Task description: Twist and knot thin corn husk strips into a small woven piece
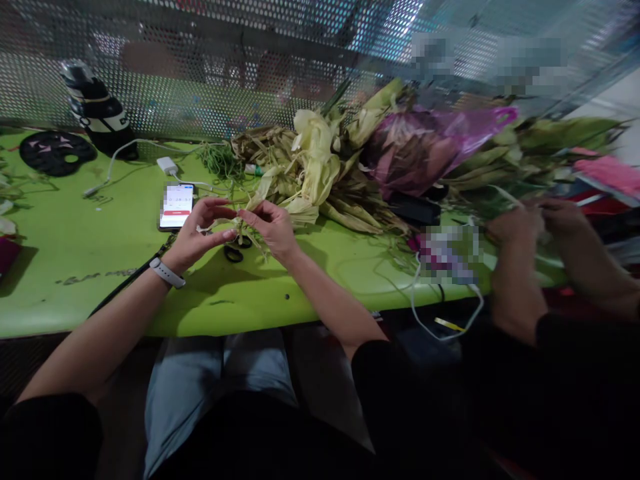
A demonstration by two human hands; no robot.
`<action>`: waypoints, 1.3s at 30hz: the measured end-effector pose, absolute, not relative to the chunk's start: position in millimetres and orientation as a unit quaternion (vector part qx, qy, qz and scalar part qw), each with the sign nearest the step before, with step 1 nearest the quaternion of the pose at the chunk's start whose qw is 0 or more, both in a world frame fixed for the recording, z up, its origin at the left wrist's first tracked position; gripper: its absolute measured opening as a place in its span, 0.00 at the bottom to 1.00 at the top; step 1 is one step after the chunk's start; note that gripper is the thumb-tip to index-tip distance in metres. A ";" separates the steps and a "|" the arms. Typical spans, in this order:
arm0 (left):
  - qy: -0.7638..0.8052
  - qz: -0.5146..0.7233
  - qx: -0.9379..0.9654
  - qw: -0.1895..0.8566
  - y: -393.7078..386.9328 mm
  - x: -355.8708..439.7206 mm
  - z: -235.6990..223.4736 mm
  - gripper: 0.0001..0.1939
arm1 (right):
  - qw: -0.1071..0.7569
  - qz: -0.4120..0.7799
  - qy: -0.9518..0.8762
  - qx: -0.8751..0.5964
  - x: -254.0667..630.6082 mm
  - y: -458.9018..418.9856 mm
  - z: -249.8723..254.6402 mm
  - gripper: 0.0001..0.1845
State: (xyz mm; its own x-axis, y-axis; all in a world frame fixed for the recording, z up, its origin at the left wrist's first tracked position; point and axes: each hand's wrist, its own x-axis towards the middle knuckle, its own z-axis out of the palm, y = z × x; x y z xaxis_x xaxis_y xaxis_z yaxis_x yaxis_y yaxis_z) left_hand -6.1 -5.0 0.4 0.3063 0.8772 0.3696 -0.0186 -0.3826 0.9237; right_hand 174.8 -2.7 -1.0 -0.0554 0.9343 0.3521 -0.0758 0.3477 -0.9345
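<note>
A small piece of twisted corn husk strips [241,231], pale green with loose ends, is held above the green table. My left hand [203,230], with a light watch band on its wrist, has its thumb and fingertips closed around the left side of the piece. From the other side, my right hand [274,232] pinches the strips between thumb and fingers. Black scissor handles [233,253] lie just under my hands; the blades are hidden. Beyond my right hand is a large heap of dried corn husks [320,160]. A lit phone [177,207] lies beside my left hand.
A dark bottle [103,113], a black mask-shaped object [57,152] and a white charger [167,165] with cable are at the back left. Green string [220,160] lies by the husks. A pink plastic bag [415,147] sits right, near another person's hands [520,223]. Perforated metal backs the table.
</note>
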 end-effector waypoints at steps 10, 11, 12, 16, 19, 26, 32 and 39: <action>0.360 0.436 0.738 0.369 -8.2 -1.5 -6.1 0.13 | 0.556 0.466 -0.584 -0.363 170.3 -5.8 -4.2 0.20; 0.359 0.428 0.742 0.371 -7.4 -2.0 -6.1 0.14 | 0.557 0.469 -0.579 -0.366 169.8 -5.2 -5.3 0.20; 0.359 0.423 0.744 0.373 -6.7 -2.6 -6.2 0.14 | 0.560 0.475 -0.571 -0.367 169.0 -4.1 -6.7 0.20; 0.353 0.421 0.746 0.375 -4.4 -3.9 -7.7 0.14 | 0.563 0.532 -0.514 -0.369 164.4 3.2 -14.9 0.22; 0.357 0.427 0.740 0.377 -4.6 -3.0 -8.2 0.12 | 0.541 0.587 -0.466 -0.381 163.2 9.2 -19.5 0.23; 0.327 0.478 0.663 0.476 -7.8 -2.5 -4.3 0.14 | 0.511 0.662 -0.384 -0.391 172.5 19.4 -18.8 0.15; 0.308 0.479 0.626 0.532 -9.4 1.2 -3.9 0.21 | 0.495 0.703 -0.332 -0.388 167.8 17.3 -19.2 0.10; 0.345 0.469 0.677 0.449 -4.6 2.1 -11.1 0.11 | 0.481 0.688 -0.382 -0.387 163.2 16.1 -28.8 0.12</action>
State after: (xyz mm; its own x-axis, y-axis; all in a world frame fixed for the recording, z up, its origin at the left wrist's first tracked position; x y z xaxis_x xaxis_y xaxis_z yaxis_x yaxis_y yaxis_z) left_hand 2.1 -4.6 -11.1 0.3213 0.8892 0.3256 0.0458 -0.3581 0.9326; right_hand 163.2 16.1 -28.8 -0.2375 0.9572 -0.1655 -0.3654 -0.2459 -0.8978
